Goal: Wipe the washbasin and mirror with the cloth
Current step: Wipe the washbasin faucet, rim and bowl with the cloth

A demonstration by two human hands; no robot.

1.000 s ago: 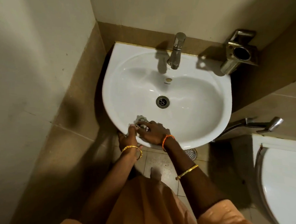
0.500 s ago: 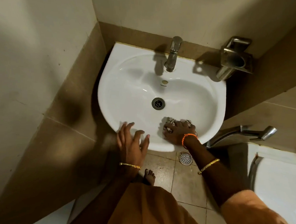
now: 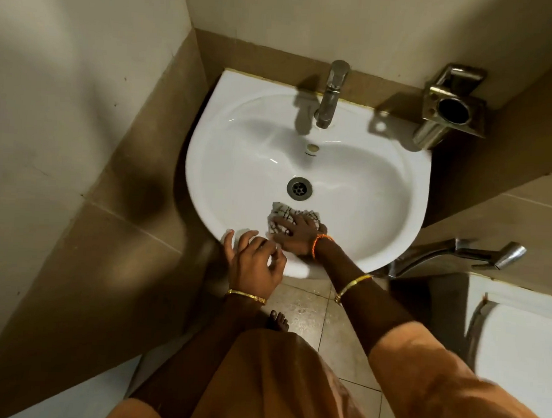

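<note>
A white washbasin point(image 3: 245, 162) hangs on the back wall, with a metal drain point(image 3: 299, 188) in the middle of its bowl. My right hand point(image 3: 295, 235) presses a white cloth with dark checks point(image 3: 282, 210) flat on the bowl's near slope, just below the drain. My left hand point(image 3: 255, 265) rests on the basin's front rim beside it, with fingers spread and nothing in it. No mirror is in view.
A chrome tap point(image 3: 331, 93) stands at the basin's back edge. A metal holder point(image 3: 449, 109) is fixed to the wall at the right. A spray handle point(image 3: 477, 254) and a white toilet point(image 3: 523, 346) are at the right. A wall stands close on the left.
My right hand has slid the cloth from the right of the bowl's near slope to the left, toward the drain. My left hand stays on the front rim, with its fingers more curled.
</note>
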